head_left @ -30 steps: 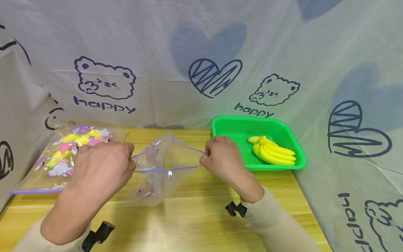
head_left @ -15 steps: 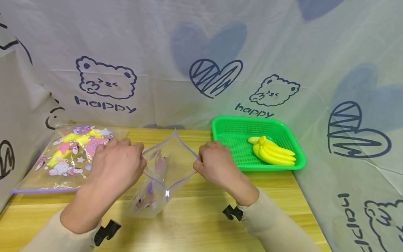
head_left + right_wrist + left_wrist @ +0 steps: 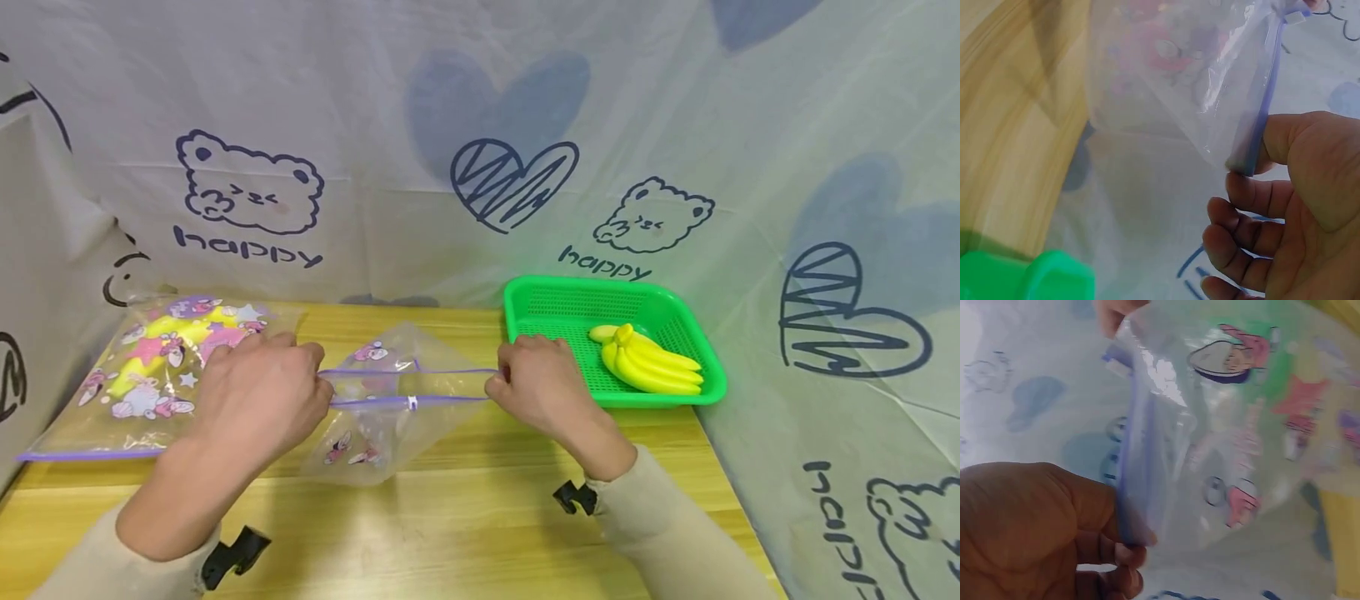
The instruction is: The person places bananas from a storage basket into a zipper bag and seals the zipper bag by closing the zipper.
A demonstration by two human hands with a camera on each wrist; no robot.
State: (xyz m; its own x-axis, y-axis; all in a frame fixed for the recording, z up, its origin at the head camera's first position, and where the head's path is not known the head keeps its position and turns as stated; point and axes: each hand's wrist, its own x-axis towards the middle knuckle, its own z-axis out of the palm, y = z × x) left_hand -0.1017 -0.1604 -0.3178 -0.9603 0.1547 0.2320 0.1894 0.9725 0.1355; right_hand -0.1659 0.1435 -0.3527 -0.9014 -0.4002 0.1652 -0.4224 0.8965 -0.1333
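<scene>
A clear zip bag (image 3: 390,442) with purple zip edges, a white slider and cartoon prints hangs between both hands above the table. My left hand (image 3: 258,387) pinches one end of its mouth; in the left wrist view, thumb and fingers close on the purple strip (image 3: 1135,456). At the opposite end, my right hand (image 3: 543,379) pinches the zip edge, as the right wrist view also shows. The mouth is stretched into a narrow slit. Nothing shows inside the bag.
A second printed zip bag (image 3: 82,437) with yellow things inside lies flat at the left. Back right stands a green basket (image 3: 543,287) holding a bunch of bananas (image 3: 648,362). A printed cloth (image 3: 405,217) hangs behind the wooden table (image 3: 465,525).
The bag's mouth spread into a wide diamond half a second ago, as the hands came closer together. Now the hands have moved apart and the mouth is pulled narrow.
</scene>
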